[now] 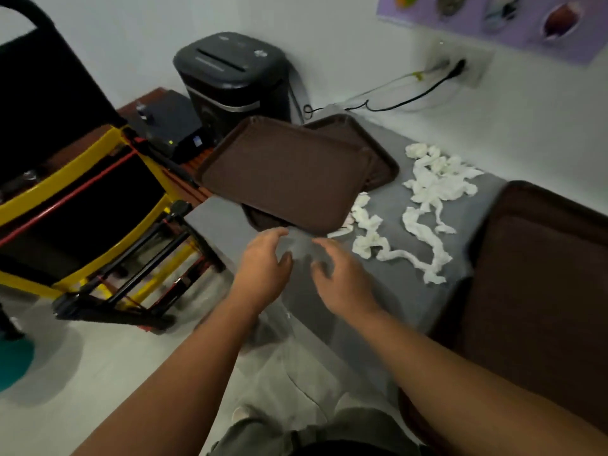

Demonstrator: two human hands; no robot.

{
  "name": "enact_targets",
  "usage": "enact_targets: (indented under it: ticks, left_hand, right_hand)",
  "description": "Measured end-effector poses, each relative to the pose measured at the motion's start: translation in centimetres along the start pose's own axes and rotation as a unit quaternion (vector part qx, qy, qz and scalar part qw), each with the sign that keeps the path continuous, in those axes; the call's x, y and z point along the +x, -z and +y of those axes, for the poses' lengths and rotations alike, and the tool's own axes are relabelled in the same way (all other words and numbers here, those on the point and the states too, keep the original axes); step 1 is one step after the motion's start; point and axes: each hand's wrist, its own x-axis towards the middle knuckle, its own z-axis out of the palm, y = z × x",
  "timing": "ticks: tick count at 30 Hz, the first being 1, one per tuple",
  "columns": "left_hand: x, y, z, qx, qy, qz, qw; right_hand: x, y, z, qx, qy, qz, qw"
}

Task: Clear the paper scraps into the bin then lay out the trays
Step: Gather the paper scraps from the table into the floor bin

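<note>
- Brown trays (286,174) sit stacked askew at the far left end of the grey surface (411,291).
- White twisted paper scraps (427,189) sprawl just beside them, to the right.

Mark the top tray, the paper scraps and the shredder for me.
top tray (289,172): head view, middle of its flat floor.
paper scraps (437,179): head view, the biggest white clump.
shredder (230,65): head view, its lid beside the slot.

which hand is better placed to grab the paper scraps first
Right. The right hand is open and nearer the paper scraps; the left hand, also open, sits farther away, below the trays.
</note>
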Motion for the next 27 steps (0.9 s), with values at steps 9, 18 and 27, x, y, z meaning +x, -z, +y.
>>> enact_targets:
  ticks: [9,18,27]
  left_hand:
    - [3.3,-9.1,9.4,0.025,-0.167,-0.132,0.977]
    - [7.3,-15.2,13.5,0.19,-0.31,-0.233,0.902]
    - [10.2,-14.1,14.2,0.02,-0.306,-0.194,0.932]
  right_hand:
    - [-1.6,9.7,6.9,-0.045,-0.108,0.138,0.984]
    - [-3.8,14.8,8.9,-0.018,-0.166,0.233,0.958]
    - [-4.2,14.6,9.1,-0.015,-0.162,0.305,0.938]
